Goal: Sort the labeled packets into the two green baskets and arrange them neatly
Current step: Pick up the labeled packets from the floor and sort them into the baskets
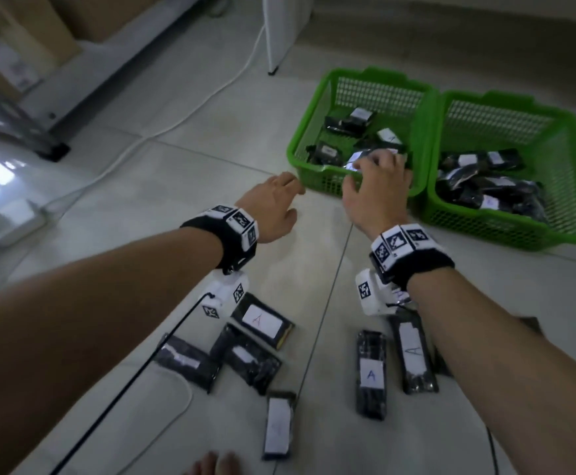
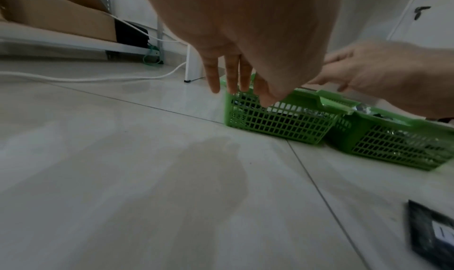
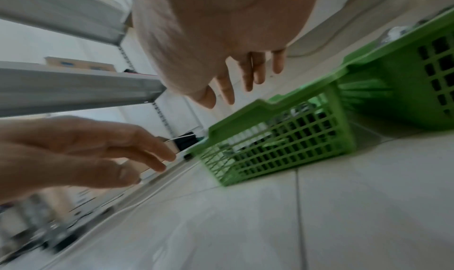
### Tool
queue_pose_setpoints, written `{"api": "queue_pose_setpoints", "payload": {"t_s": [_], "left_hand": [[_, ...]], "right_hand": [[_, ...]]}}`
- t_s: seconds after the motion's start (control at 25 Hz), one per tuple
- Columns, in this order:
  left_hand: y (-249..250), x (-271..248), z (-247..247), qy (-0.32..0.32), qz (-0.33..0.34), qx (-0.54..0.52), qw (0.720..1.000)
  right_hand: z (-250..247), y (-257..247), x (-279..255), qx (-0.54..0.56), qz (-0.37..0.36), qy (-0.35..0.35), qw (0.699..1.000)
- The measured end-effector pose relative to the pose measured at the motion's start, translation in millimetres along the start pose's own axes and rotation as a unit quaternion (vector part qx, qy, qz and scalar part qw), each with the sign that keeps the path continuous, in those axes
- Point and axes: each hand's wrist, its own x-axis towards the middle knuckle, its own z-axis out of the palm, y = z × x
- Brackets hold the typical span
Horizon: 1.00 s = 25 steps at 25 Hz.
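Note:
Two green baskets stand side by side on the tiled floor; the left basket point(image 1: 308, 145) and the right basket point(image 1: 560, 186) both hold black packets with white labels. My right hand point(image 1: 365, 173) hovers over the left basket's front rim with fingers point(image 3: 245, 76) spread and nothing in them, just above a shiny packet point(image 1: 356, 159). My left hand point(image 1: 295, 200) is open in the air just short of that basket's front left corner point(image 2: 282, 122). Several black packets lie on the floor under my forearms, some marked A point(image 1: 370, 373) point(image 1: 262, 323).
A white cable point(image 1: 163, 132) runs across the floor to the left of the baskets. A metal shelf frame point(image 1: 39, 138) with cardboard boxes point(image 2: 61, 16) stands at far left, a white panel's foot point(image 1: 272, 39) behind the baskets. A black cable point(image 1: 125, 382) trails from my left wrist.

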Motion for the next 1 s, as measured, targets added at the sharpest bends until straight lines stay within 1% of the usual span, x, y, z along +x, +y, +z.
{"api": "queue_pose_setpoints", "payload": {"t_s": [0.04, 0.08, 0.12, 0.16, 0.2, 0.24, 0.28, 0.32, 0.4, 0.44, 0.52, 0.6, 0.68, 0.72, 0.76, 0.8, 0.84, 0.88, 0.92, 0.96, 1.0], "left_hand": [[-4.5, -16.1, -1.7, -0.007, -0.008, 0.001, 1.000], [-9.8, -33.3, -3.0, -0.022, -0.019, 0.004, 1.000], [-16.9, -55.6, -4.2, -0.046, -0.039, 0.008, 0.998], [-24.5, -75.0, -4.8, -0.080, -0.057, 0.018, 0.995], [-32.9, -98.5, -5.7, -0.122, -0.077, 0.028, 0.989], [-40.8, -122.1, -5.4, -0.171, -0.094, 0.034, 0.980], [-47.0, -142.5, -3.7, -0.215, -0.100, 0.038, 0.971], [-53.1, -164.2, 0.5, -0.250, -0.098, 0.038, 0.963], [-59.1, -199.6, 12.5, -0.293, -0.078, 0.045, 0.952], [-61.1, -212.4, 19.6, -0.302, -0.067, 0.051, 0.950], [-65.8, -228.1, 33.7, -0.302, -0.051, 0.069, 0.949], [-69.9, -229.8, 40.8, -0.296, -0.039, 0.084, 0.951], [-70.7, -221.6, 38.5, -0.292, -0.032, 0.077, 0.953], [-71.5, -215.4, 35.3, -0.285, -0.029, 0.075, 0.955], [-72.9, -209.7, 33.1, -0.276, -0.034, 0.070, 0.958], [-75.0, -202.3, 29.9, -0.261, -0.047, 0.063, 0.962], [-76.7, -194.9, 26.7, -0.240, -0.066, 0.050, 0.967], [-79.0, -188.0, 24.4, -0.218, -0.083, 0.032, 0.972], [-79.2, -179.2, 20.7, -0.198, -0.090, 0.016, 0.976], [-78.8, -172.2, 18.3, -0.178, -0.093, 0.002, 0.980], [-77.1, -163.3, 14.8, -0.157, -0.089, -0.008, 0.984]], "right_hand": [[2.5, -16.3, -12.1, 0.041, -0.036, -0.002, 0.998], [6.4, -34.7, -27.5, 0.087, -0.067, -0.039, 0.993], [11.4, -57.7, -46.3, 0.120, -0.095, -0.106, 0.983], [15.5, -78.5, -64.2, 0.130, -0.115, -0.185, 0.967], [18.6, -100.7, -83.0, 0.123, -0.139, -0.264, 0.947], [20.9, -120.2, -100.7, 0.106, -0.164, -0.327, 0.925], [19.9, -134.7, -115.5, 0.078, -0.186, -0.374, 0.905], [18.6, -147.2, -130.4, 0.044, -0.213, -0.404, 0.888], [18.9, -161.3, -150.3, -0.033, -0.262, -0.429, 0.864], [19.4, -164.7, -156.7, -0.070, -0.282, -0.430, 0.855], [23.1, -166.9, -167.0, -0.116, -0.319, -0.422, 0.840], [28.2, -164.8, -168.8, -0.117, -0.329, -0.418, 0.838], [30.0, -159.3, -160.5, -0.089, -0.295, -0.431, 0.848], [30.2, -154.8, -151.7, -0.058, -0.261, -0.441, 0.857], [28.8, -149.5, -142.4, -0.003, -0.216, -0.449, 0.867], [26.7, -142.2, -130.5, 0.081, -0.155, -0.455, 0.873], [22.6, -133.2, -118.3, 0.188, -0.074, -0.465, 0.862], [17.8, -123.9, -107.6, 0.306, 0.020, -0.481, 0.821], [10.5, -114.1, -97.7, 0.417, 0.113, -0.500, 0.751], [4.0, -104.5, -90.2, 0.500, 0.171, -0.509, 0.679], [-2.9, -93.3, -82.2, 0.553, 0.196, -0.504, 0.634]]}}
